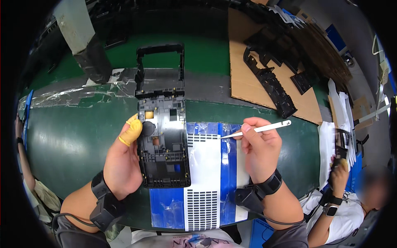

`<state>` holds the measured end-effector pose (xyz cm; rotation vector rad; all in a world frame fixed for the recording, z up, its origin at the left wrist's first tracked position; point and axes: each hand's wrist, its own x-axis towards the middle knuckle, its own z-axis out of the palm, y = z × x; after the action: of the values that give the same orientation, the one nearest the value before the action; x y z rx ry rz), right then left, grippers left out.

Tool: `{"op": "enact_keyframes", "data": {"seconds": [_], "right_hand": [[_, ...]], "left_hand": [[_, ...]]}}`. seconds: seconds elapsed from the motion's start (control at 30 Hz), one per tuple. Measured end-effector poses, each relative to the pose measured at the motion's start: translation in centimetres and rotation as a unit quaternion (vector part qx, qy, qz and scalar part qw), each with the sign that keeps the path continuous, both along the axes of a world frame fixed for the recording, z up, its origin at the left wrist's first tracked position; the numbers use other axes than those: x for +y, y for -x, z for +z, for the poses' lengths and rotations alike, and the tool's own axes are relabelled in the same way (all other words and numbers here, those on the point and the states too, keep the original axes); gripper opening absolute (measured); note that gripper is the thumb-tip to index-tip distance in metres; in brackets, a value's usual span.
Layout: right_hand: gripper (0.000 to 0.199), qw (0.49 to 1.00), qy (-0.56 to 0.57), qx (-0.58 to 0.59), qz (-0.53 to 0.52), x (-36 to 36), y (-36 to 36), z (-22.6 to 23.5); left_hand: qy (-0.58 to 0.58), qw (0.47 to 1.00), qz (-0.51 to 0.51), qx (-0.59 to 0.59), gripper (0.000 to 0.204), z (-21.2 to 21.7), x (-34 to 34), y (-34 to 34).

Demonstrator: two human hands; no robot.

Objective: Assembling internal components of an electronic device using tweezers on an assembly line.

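My left hand (126,161) is closed on the left edge of a long black plastic housing (163,136), with yellow finger cots over the thumb and a fingertip. The housing has an open frame at its far end and ribs, slots and small brass-coloured inserts inside. White tweezers (264,128) are pinched in my right hand (261,149); their fine tip points left, at the upper rows of a white sheet (203,165) of small black rectangular pieces. That sheet lies on a blue board (167,211) with clear tape, partly hidden under the housing.
Several black plastic parts (273,84) lie on a cardboard sheet (240,62) at the far right. A post (80,33) rises at the far left of the green table (74,136). On the right, a co-worker's hand (340,173) holds a black part beside white sheets (326,144).
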<state>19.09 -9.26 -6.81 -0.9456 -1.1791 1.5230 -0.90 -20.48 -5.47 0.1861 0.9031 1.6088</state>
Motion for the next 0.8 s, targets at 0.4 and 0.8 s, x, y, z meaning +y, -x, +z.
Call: {"op": "enact_keyframes", "data": {"seconds": [0.4,0.8], "right_hand": [[0.014,0.999,-0.021,-0.029,-0.001,-0.3,0.1,-0.1],[0.014,0.999,-0.021,-0.037,-0.015,-0.5,0.1,0.1]], "left_hand": [[0.039,0.998,-0.041,0.003,0.039,2.1,-2.5,-1.0],[0.028,1.0,-0.006,-0.014,0.038,1.6,-3.5,-0.8]]}}
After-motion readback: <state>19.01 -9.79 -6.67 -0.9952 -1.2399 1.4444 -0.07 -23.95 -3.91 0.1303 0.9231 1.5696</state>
